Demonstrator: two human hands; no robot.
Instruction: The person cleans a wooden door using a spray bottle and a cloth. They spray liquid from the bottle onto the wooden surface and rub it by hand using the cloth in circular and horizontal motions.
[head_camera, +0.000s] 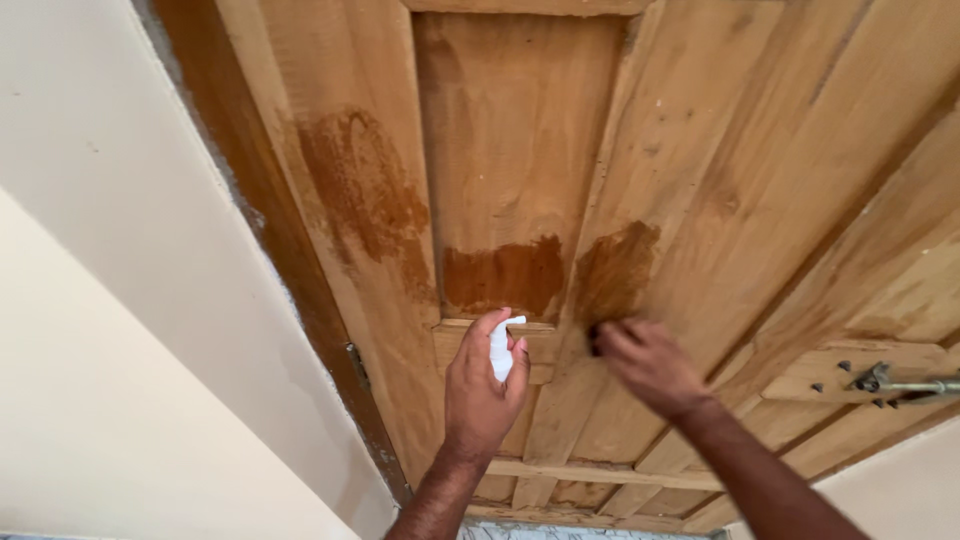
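Observation:
A panelled wooden door (700, 150) fills the view, with darker wet-looking patches (505, 275) on its panel and stiles. My left hand (485, 385) grips a small white bottle (499, 350) held close to the door's cross rail. My right hand (645, 365) presses a dark pad or cloth (594, 338), mostly hidden under the fingers, against the door just below a dark patch (615, 270).
A cream wall (120, 300) lies left of the dark brown door frame (290, 260). A metal hinge (356, 362) sits on the frame edge. A metal bolt latch (900, 385) is fixed at the door's right side.

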